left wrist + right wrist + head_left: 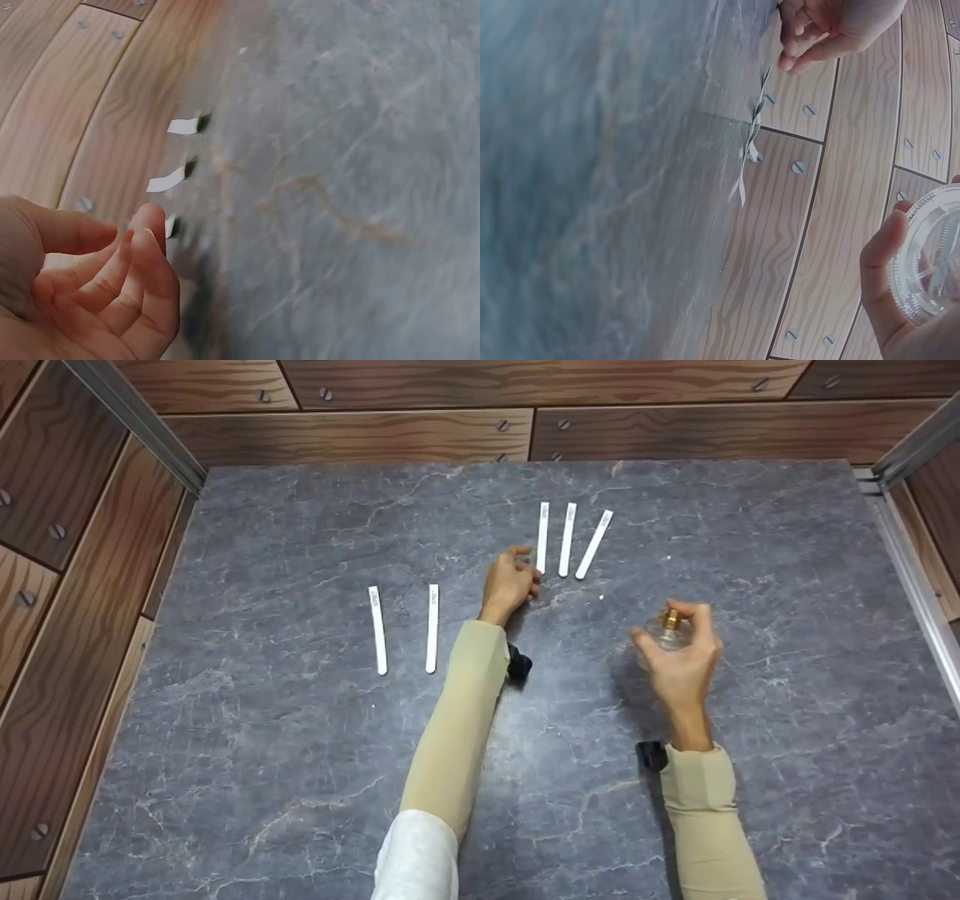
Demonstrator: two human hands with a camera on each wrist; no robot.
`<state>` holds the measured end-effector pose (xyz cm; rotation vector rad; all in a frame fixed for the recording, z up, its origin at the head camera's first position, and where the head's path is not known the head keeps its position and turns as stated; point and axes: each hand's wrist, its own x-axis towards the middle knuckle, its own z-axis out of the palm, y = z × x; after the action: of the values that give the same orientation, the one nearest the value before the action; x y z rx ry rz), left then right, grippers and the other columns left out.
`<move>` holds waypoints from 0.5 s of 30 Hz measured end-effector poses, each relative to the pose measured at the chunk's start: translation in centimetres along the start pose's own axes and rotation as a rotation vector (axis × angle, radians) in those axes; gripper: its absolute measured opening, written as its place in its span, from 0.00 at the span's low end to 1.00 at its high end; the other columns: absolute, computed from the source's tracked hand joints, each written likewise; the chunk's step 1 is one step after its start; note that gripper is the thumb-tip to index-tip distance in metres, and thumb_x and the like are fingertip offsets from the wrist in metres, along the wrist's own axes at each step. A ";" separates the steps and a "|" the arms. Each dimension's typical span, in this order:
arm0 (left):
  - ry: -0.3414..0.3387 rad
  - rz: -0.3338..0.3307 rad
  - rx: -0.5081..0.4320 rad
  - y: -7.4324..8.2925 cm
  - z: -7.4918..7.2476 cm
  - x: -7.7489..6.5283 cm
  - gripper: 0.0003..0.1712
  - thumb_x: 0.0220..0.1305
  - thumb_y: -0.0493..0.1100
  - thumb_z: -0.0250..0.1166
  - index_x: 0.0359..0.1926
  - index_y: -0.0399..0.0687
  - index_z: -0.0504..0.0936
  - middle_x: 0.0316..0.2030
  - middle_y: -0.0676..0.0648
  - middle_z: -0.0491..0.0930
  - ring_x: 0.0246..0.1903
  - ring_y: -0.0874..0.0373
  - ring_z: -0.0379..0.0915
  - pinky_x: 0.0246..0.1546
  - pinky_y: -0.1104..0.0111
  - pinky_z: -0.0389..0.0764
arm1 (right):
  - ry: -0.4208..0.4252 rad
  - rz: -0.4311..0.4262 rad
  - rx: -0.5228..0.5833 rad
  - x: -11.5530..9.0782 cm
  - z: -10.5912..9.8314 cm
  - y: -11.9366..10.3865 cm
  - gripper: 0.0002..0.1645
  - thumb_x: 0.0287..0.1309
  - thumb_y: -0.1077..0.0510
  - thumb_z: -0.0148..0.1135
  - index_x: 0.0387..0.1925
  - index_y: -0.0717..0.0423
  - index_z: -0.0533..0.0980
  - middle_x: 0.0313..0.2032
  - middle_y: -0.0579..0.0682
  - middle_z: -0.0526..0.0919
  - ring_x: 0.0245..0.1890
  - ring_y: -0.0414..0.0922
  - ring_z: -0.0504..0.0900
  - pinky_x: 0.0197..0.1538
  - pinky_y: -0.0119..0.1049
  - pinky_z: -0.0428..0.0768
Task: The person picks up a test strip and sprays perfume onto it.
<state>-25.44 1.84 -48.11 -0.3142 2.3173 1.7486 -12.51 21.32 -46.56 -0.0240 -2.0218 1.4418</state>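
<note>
My right hand (684, 664) holds a clear glass perfume bottle (673, 637) with a gold spray top, raised over the table. Its round, ribbed base (928, 259) shows in the right wrist view, with fingers around the side. My left hand (510, 585) reaches to the near end of a white paper test strip (543, 536), its fingers loosely bent. In the left wrist view nothing shows between the thumb and fingers of that hand (101, 277). Two more strips, a middle one (568, 540) and a slanted one (595, 544), lie to its right.
Left of my left arm lie two further test strips, one (379, 630) farther left and one (433, 628) nearer the sleeve. The grey marbled table (262, 750) is bordered by wood-patterned panels (345, 435) and metal rails (922, 592).
</note>
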 end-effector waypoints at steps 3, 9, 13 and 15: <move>0.012 0.057 0.009 0.1 -0.8 -0.7 0.20 0.74 0.31 0.54 0.64 0.40 0.77 0.36 0.41 0.86 0.25 0.55 0.81 0.19 0.74 0.75 | 0.003 -0.001 0.007 0.0 0.0 0.0 0.27 0.37 0.78 0.75 0.44 0.77 0.74 0.34 0.59 0.83 0.38 0.35 0.79 0.46 0.27 0.77; 0.074 0.146 0.050 0.0 -2.5 -2.0 0.19 0.69 0.29 0.55 0.58 0.36 0.81 0.32 0.41 0.87 0.26 0.50 0.83 0.21 0.76 0.74 | -0.001 0.011 0.021 -0.1 0.0 0.1 0.26 0.38 0.78 0.74 0.43 0.77 0.74 0.34 0.61 0.83 0.39 0.35 0.79 0.47 0.28 0.76; 0.089 0.143 0.073 -0.5 -3.5 -2.7 0.19 0.68 0.30 0.54 0.57 0.36 0.81 0.31 0.43 0.87 0.25 0.50 0.83 0.22 0.76 0.75 | -0.003 0.016 0.025 -0.1 0.1 0.0 0.27 0.38 0.78 0.74 0.44 0.77 0.74 0.34 0.63 0.82 0.38 0.35 0.79 0.47 0.27 0.76; 0.085 0.143 0.074 -0.8 -4.0 -3.0 0.19 0.68 0.30 0.54 0.57 0.35 0.81 0.32 0.43 0.87 0.24 0.53 0.82 0.23 0.76 0.76 | -0.004 0.019 0.021 -0.1 0.1 -0.1 0.27 0.38 0.78 0.75 0.44 0.77 0.74 0.35 0.64 0.82 0.38 0.35 0.79 0.47 0.27 0.76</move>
<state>-22.53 -2.09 -46.91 -0.2179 2.5149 1.7389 -12.48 21.14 -46.60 -0.0308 -2.0145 1.4758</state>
